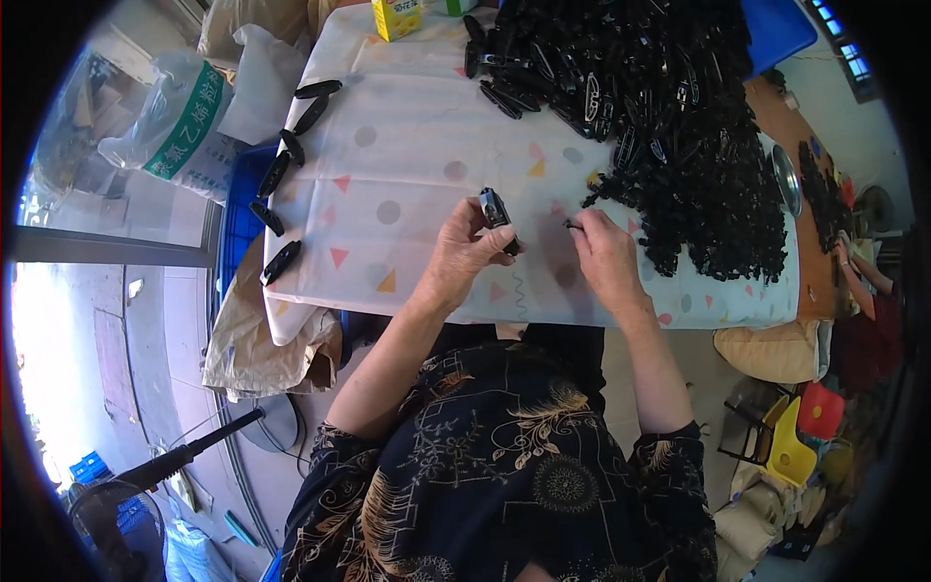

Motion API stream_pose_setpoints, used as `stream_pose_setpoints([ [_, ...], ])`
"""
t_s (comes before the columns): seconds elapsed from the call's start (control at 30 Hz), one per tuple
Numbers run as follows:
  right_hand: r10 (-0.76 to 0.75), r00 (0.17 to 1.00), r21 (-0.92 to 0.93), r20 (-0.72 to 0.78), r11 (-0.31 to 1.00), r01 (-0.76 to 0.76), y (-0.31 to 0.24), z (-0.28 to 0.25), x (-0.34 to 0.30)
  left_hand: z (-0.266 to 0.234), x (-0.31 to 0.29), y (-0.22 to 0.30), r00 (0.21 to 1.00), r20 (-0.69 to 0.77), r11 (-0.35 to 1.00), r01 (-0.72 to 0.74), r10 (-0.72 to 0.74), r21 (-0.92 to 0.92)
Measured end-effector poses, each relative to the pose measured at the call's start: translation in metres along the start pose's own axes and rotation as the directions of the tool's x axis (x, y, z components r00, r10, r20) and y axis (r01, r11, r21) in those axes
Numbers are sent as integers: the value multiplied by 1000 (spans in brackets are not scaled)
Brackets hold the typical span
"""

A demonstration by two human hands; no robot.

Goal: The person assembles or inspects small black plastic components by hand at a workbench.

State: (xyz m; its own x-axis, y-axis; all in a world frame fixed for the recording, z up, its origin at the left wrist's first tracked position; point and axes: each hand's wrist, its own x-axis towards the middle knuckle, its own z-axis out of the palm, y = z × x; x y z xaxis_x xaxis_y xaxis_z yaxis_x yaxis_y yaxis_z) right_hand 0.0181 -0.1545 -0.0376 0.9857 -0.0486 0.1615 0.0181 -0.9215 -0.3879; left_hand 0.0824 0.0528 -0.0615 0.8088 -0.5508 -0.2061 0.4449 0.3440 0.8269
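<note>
Hands (460,256) pinched, apart above tablecloth (412,145)

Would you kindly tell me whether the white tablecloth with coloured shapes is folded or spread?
Spread: the white tablecloth lies broadly open beneath the left hand, right hand and pile of black pieces.

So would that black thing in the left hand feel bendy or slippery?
The black piece is probably stiff, as it shows no sag in the left hand. Its shine suggests it could be slippery. It's likely light, since one hand holds it.
</note>
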Motion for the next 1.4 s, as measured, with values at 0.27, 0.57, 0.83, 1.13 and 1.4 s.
stream_pose_setpoints([
  [0.27, 147, 981, 852, 128, 490, -185, -57, 2, -11, 10, -20, -17, 990, -77, 972, -102, 120, 212],
  [0.57, -388, 905, 272, 174, 902, 335, -86, -26, -10, 6, -54, -13, 956, 9, 674, -212, 292, 707],
  [0.83, -580, 729, 164, 365, 810, 562, -110, -32, -13, 1, -76, -40, 940, 71, 686, -292, 333, 666],
  [1.13, -286, 911, 299, 299, 934, 195, -117, -11, -19, -7, -90, -49, 893, -130, 808, -319, 432, 495],
  [1.4, -114, 849, 846, 517, 224, -485, -112, 10, -27, -3, -102, -19, 959, -108, 965, -261, 262, 19],
])
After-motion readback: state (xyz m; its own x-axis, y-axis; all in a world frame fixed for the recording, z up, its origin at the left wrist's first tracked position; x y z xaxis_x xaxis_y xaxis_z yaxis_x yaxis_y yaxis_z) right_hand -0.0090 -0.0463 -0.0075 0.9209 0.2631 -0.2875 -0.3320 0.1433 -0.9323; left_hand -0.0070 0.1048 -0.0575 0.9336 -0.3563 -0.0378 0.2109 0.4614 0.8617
